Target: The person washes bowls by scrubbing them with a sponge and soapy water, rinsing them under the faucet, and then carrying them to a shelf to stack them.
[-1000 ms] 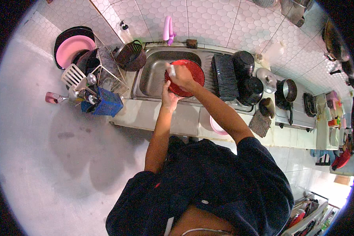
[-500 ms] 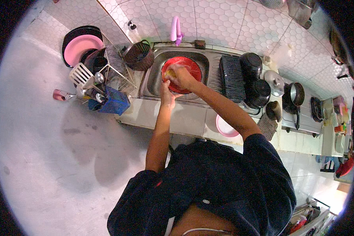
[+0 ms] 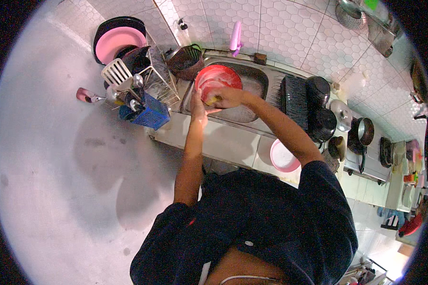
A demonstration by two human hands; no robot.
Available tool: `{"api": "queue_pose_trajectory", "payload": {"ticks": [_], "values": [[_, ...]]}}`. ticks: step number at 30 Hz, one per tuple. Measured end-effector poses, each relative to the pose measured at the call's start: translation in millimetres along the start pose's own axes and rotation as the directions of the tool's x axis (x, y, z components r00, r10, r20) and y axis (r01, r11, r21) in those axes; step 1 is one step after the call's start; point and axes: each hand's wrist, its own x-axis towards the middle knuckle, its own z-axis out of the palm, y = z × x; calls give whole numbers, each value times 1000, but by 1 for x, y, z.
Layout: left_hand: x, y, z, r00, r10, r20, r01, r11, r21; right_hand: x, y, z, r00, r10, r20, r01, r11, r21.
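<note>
A round red plate [image 3: 218, 73], streaked with white suds, is over the left part of the metal sink [image 3: 258, 80]. My left hand [image 3: 198, 108] grips its near left rim, thumb on the upper side and fingers underneath. My right hand [image 3: 228, 97] is closed round a yellow sponge [image 3: 214, 100] and presses it on the plate's near part. The fingers partly hide the sponge.
Left of the sink stand a dark basket [image 3: 186, 67], a dish rack with a pink basin [image 3: 121, 42], and a blue utensil holder [image 3: 152, 112]. Black bowls [image 3: 321, 121] and a stove [image 3: 373, 151] lie right. A pink-rimmed bowl [image 3: 284, 156] sits near the counter edge.
The red plate has shifted left relative to the sink, with my left hand still on it. My right hand has moved the sponge from the plate's left side to its near part. The view has turned.
</note>
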Motion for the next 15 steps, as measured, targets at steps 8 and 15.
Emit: {"api": "queue_pose_trajectory", "payload": {"ticks": [8,15], "values": [[-18,-6,28,994,107,36,-110,987,116,19,2,-8,752,315,-579,-409,912,-35],[-29,13,-9,990,137,27,-140,977,164,-11,-20,-2,917,386,103,-361,910,-203]]}}
